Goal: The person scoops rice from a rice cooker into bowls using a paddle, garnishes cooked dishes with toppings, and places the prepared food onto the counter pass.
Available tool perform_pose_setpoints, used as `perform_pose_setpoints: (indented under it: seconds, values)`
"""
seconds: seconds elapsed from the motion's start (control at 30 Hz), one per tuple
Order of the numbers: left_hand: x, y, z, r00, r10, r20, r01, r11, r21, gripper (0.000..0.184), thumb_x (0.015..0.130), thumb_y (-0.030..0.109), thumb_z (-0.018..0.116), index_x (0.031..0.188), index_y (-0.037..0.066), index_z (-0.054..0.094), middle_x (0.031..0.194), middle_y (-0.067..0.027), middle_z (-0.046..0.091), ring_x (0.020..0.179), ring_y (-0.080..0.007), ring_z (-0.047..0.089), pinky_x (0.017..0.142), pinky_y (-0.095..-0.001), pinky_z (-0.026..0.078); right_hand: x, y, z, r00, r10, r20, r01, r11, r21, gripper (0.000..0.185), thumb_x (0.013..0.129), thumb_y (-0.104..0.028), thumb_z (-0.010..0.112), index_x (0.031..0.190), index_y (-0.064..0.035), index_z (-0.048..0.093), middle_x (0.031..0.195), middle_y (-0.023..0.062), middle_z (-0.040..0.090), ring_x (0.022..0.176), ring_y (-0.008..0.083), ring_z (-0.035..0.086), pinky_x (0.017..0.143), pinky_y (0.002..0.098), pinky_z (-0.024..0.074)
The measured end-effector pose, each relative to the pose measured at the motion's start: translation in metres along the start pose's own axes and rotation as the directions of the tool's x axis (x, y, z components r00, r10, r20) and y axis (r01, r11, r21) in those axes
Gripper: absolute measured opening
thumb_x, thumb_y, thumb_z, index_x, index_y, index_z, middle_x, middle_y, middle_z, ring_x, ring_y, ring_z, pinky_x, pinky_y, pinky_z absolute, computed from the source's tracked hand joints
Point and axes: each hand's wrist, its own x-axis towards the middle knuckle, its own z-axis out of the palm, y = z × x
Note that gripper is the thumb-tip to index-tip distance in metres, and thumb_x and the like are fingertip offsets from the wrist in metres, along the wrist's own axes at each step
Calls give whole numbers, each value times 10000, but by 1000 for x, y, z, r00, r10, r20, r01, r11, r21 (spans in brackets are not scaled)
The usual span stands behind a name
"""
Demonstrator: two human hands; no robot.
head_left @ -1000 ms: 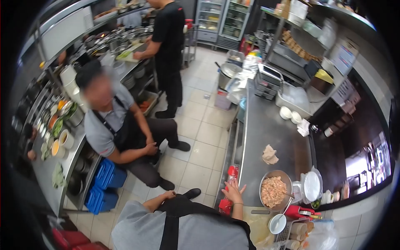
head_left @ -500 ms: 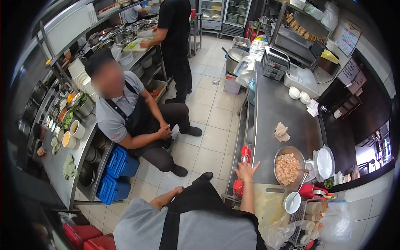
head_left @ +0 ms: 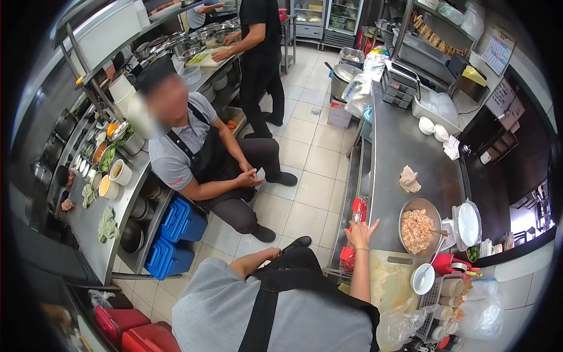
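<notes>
My right hand is open, fingers spread, at the front edge of the steel counter and holds nothing I can see. Red-topped packages sit just below that edge, close to the hand. My left hand rests low by my black apron; its fingers are too small and hidden to make out. On the counter, a metal bowl holds pinkish minced meat with a spoon handle sticking out. A worn cutting board lies nearer me, beside a white bowl with a spoon in it.
A pale crumpled lump lies farther along the counter. A basket of bottles stands at the right. Across the aisle a person in an apron sits low; another in black works behind. Blue bins are under the left counter.
The whole view has shifted slightly. My right hand stays open at the counter edge, its fingers a little more raised. The seated person's head and hands have moved slightly.
</notes>
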Motion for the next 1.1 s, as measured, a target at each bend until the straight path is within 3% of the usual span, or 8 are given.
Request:
perform_pose_setpoints:
  seconds: [0.07,0.17,0.47,0.77,0.9,1.0,1.03,1.1]
  values:
    - [2,-5,5,1000,1,1,-1,1000,-11,568,607,379,764,1068,86,605,993,-183,634,955,-342,597,819,-391,461,-1,1,4,998,-22,-61,21,1000,-8,344,724,-365,667,1017,-185,649,929,10,650,976,173,553,1027,641,-55]
    - [-2,-4,3,1000,-27,-6,27,998,-56,564,606,373,764,1064,83,608,992,-189,632,954,-341,597,820,-387,461,-1,-2,-3,1000,6,-21,-5,1000,29,302,716,-350,668,939,-147,661,976,45,638,996,186,551,1022,652,-49]
    - [-19,-13,19,992,-97,-82,81,980,-179,537,632,373,735,1046,52,618,1039,-197,617,978,-343,586,841,-378,454,-1,-1,1,997,-15,-72,18,999,41,311,698,-346,681,939,-150,661,976,36,636,978,179,547,1029,646,-39]
    - [-22,-3,5,996,-69,-61,64,994,-87,444,665,348,695,1015,80,642,1004,-167,641,964,-329,601,810,-385,476,-3,0,2,992,-36,-121,34,999,-18,314,721,-339,671,988,-174,655,907,6,653,924,164,569,1040,632,-29]
    - [-17,-11,7,998,-58,17,57,995,77,403,693,328,680,997,67,643,1015,-165,638,973,-334,596,803,-398,476,-1,2,2,995,-39,-89,39,999,0,304,723,-360,661,974,-187,657,885,5,647,924,169,570,1034,644,-29]
    - [-28,-24,18,995,-57,-84,56,998,-15,400,691,323,683,1003,76,639,1008,-169,638,969,-341,595,803,-402,475,-1,-4,-3,1000,2,-23,-4,997,-81,302,717,-361,666,962,-184,660,876,5,642,927,172,569,1035,645,-22]
    - [-35,-24,23,994,-68,-86,66,997,-29,402,689,315,686,1009,78,635,1009,-172,636,972,-343,593,809,-402,472,-1,-4,1,994,-27,-110,18,996,-82,299,715,-362,667,954,-183,662,874,8,639,929,171,568,1038,643,-14]
    - [-51,-23,35,994,-84,-75,80,996,-50,406,684,298,693,1021,82,627,1013,-176,632,979,-346,588,822,-401,466,-4,-7,-4,996,-23,-90,16,997,-71,296,716,-358,667,953,-182,662,876,10,639,934,169,566,1040,640,-15]
